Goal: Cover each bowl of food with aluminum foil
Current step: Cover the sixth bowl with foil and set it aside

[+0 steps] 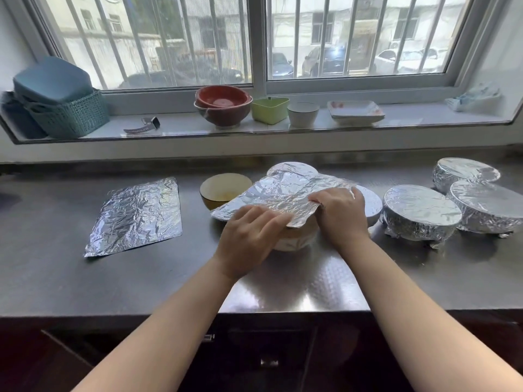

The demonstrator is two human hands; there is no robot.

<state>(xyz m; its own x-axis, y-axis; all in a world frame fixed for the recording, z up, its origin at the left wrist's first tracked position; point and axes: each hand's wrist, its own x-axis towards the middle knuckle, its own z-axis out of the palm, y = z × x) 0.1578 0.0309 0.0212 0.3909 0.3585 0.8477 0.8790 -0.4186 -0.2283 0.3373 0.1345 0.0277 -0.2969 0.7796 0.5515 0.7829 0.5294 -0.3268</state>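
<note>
The head camera looks down on a steel counter [283, 287] where a crinkled foil sheet [285, 190] lies over a white bowl [294, 240], only the bowl's near side showing beneath it. The left hand [249, 236] lies on the sheet's near-left part with fingers fairly straight, pressing down; the right hand [339, 213] has its fingers curled over the sheet's near-right edge, folding it toward the rim. Foil is very light and thin, keeps any crease and tears if tugged (so pull gently), and is best taken at its overhanging edges and pressed down around the rim. The bowl looks ceramic, heavy enough to stay put. An uncovered yellow bowl [225, 188] sits just left, and a spare foil sheet [138, 216] lies flat further left. Three foil-wrapped bowls [421, 213] stand to the right.
</note>
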